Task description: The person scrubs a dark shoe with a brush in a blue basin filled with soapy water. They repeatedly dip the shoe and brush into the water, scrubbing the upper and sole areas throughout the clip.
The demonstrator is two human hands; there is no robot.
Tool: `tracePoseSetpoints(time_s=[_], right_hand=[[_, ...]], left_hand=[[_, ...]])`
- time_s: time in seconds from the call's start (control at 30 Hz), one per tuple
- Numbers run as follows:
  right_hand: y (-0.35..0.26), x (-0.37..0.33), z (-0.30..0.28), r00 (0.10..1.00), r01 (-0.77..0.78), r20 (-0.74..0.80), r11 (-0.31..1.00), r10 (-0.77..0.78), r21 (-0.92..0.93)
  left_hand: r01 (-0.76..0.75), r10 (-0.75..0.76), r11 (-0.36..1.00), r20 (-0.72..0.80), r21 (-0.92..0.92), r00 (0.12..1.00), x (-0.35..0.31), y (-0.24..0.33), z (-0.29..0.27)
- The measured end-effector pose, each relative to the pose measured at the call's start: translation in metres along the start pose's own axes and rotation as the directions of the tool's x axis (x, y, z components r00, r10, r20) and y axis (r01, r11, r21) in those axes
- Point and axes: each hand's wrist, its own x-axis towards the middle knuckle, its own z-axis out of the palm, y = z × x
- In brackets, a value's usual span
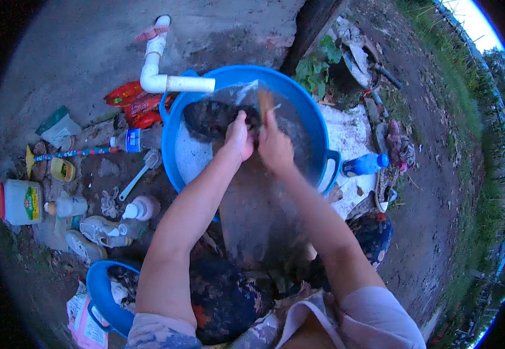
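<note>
A large blue tub [245, 68] of greyish sudsy water stands in front of me, with a wet board [258, 209] sloping into it from my side. My left hand [241, 138] is closed on a dark, wet shoe [208, 118], held over the water in the tub. Just beside it, my right hand [275, 146] grips a wooden brush [266, 103], upright against the shoe's near end. Motion blurs the brush and the right fingers, and its bristles are hidden. White foam [191, 152] floats along the tub's left side.
A white pipe [189, 84] with a red-handled tap juts over the tub's rim. To the left lie a white scrub brush [142, 174], several bottles, pale shoes [104, 231] and a smaller blue basin [104, 291]. A blue bottle [364, 165] lies at the right.
</note>
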Motion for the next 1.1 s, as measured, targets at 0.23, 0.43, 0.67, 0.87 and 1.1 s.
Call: tracePoseSetpoints(time_s=[0.23,0.43,0.67,0.87,1.1], right_hand=[[0.017,0.006,-0.012,0.998,0.033,-0.054,0.998,-0.036,-0.055],[0.005,-0.041,0.003,0.982,0.173,0.082,0.985,-0.172,-0.003],[0.055,0.046,0.006,0.979,-0.202,-0.046,0.979,0.201,-0.027],[0.049,-0.011,-0.004,0.986,-0.165,0.078,0.911,0.146,0.378],[0.006,0.006,-0.021,0.999,-0.033,-0.042,0.999,0.032,-0.023]], left_hand=[[-0.017,0.025,0.995,-0.078,0.095,0.997,-0.013,-0.007,0.004],[0.005,0.0,0.999,-0.126,0.038,0.992,-0.02,0.008,0.009],[-0.053,0.053,0.998,0.014,0.046,0.999,-0.017,0.0,0.002],[-0.089,0.093,0.973,-0.008,0.214,0.996,-0.008,0.002,-0.011],[-0.121,0.126,0.968,-0.007,0.218,0.992,-0.022,-0.016,0.002]])
